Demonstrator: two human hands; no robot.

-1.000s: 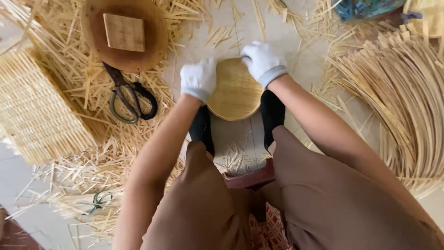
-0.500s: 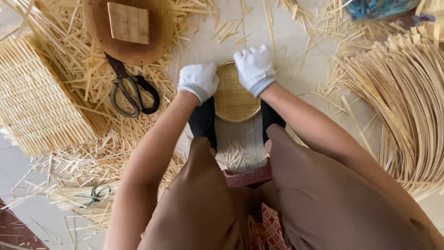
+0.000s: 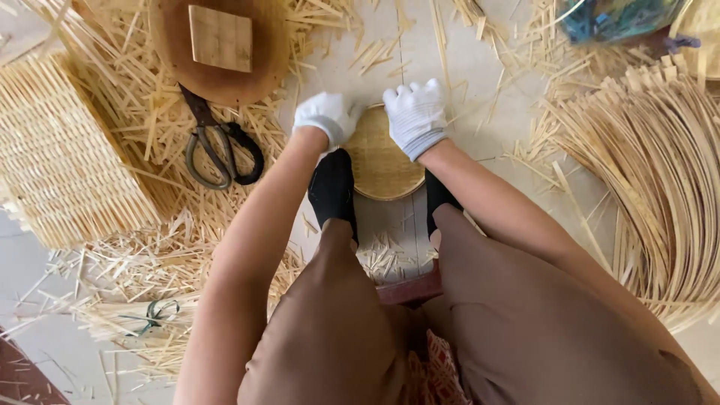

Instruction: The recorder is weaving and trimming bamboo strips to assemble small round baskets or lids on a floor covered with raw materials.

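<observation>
Head view: gloved left hand (image 3: 326, 118) and right hand (image 3: 414, 116) grip a woven disc (image 3: 379, 161) (between black-socked feet).

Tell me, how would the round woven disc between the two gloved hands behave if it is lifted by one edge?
The woven disc looks thin and made of tight bamboo strips, so probably light and slightly springy, not floppy. Lying flat, it seems unlikely to roll. The left hand and right hand wear cloth gloves, which may grip it well.
</observation>
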